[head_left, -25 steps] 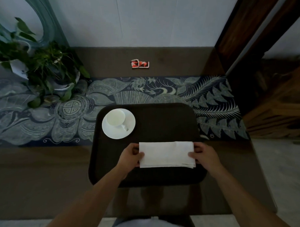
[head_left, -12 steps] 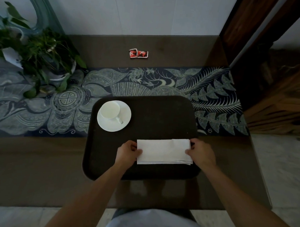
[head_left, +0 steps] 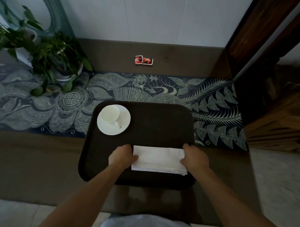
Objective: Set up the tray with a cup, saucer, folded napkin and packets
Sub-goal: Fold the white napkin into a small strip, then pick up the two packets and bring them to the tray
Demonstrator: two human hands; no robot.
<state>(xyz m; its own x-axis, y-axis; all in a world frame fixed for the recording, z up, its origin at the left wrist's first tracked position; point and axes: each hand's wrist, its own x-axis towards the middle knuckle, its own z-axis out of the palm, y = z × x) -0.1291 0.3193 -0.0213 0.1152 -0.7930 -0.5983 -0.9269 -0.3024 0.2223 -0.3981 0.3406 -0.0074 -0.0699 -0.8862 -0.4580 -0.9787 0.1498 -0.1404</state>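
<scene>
A dark brown tray (head_left: 162, 124) lies on the table in front of me. In its far left corner a white cup (head_left: 110, 114) stands on a white saucer (head_left: 124, 125). A folded white napkin (head_left: 158, 159) rests flat on the tray's near half. My left hand (head_left: 121, 157) holds the napkin's left end and my right hand (head_left: 195, 159) holds its right end. Two red packets (head_left: 143, 60) lie on the bare table near the wall, well beyond the tray.
A patterned blue-green runner (head_left: 214, 105) crosses the table under the tray's far edge. A potted plant (head_left: 50, 59) stands at the far left, with a round frame behind it. Dark wooden furniture (head_left: 273, 100) rises on the right.
Both hands have stayed on the napkin's ends, pressing it down on the tray. My head has shifted, so the whole scene sits a little differently in view.
</scene>
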